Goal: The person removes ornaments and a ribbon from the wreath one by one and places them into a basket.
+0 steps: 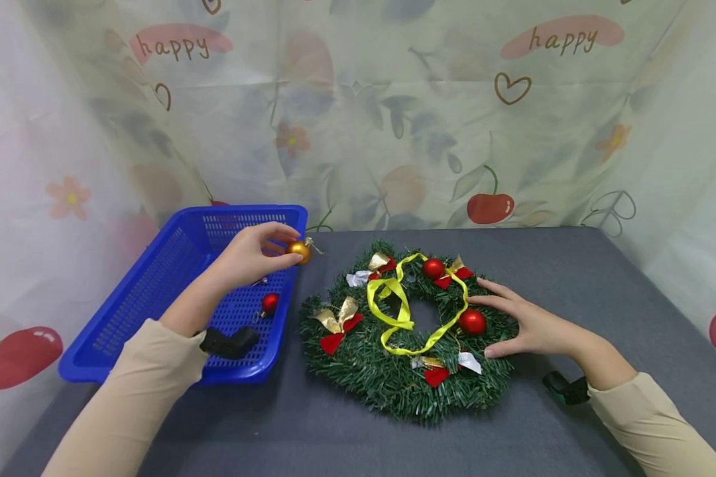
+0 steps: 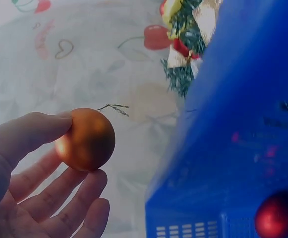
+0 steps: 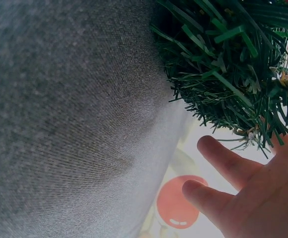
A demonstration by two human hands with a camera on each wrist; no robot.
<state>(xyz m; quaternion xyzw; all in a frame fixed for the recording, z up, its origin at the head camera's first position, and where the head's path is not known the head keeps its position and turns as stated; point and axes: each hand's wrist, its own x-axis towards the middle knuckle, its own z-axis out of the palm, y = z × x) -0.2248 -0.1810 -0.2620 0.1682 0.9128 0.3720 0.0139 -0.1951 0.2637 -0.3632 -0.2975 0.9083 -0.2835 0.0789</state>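
A grey worktop (image 1: 573, 278) carries everything, backed by a pale curtain (image 1: 394, 119) printed with cherries and the word "happy". The green wreath (image 1: 394, 384) lies flat at the middle of the worktop, dressed with a yellow ribbon (image 1: 401, 310), red and gold bows (image 1: 337, 323) and red baubles (image 1: 472, 322). Just left of the wreath sits a blue basket (image 1: 155, 278), and one red ball (image 1: 270, 303) lies on its mesh floor, on the side toward the wreath.

The right hand (image 1: 528, 326) rests flat on the wreath's right edge, grip released, fingers spread over the needles beside a red bauble. The left hand (image 1: 247, 255) is above the basket's corner nearest the wreath, its grip pinching a gold bauble (image 1: 299, 250) between thumb and fingertips. The gold bauble is in the air, just off the wreath's upper left edge, its thin wire loop pointing toward the wreath.
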